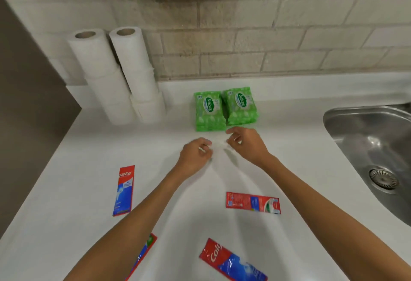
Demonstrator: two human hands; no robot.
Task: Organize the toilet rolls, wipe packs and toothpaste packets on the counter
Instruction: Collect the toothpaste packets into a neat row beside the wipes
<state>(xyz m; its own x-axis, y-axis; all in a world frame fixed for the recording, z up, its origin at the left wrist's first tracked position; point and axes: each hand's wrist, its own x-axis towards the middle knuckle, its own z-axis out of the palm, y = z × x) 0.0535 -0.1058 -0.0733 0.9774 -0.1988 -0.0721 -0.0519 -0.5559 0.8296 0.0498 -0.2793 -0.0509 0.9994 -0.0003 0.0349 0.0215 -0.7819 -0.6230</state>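
Two stacks of white toilet rolls [115, 74] stand at the back left against the tiled wall. Two piles of green wipe packs [224, 108] sit side by side at the back middle of the white counter [77, 158]. Several red toothpaste packets lie flat and scattered: one at the left [124, 190], one right of centre [253, 202], one at the front [231, 263], and one partly hidden under my left forearm [144, 251]. My left hand [195, 155] and my right hand [244, 142] hover just in front of the wipe packs, fingers loosely curled, holding nothing.
A steel sink [378, 147] with a drain is set into the counter on the right. A dark wall panel borders the counter on the left. Something grey hangs on the tiled wall above.
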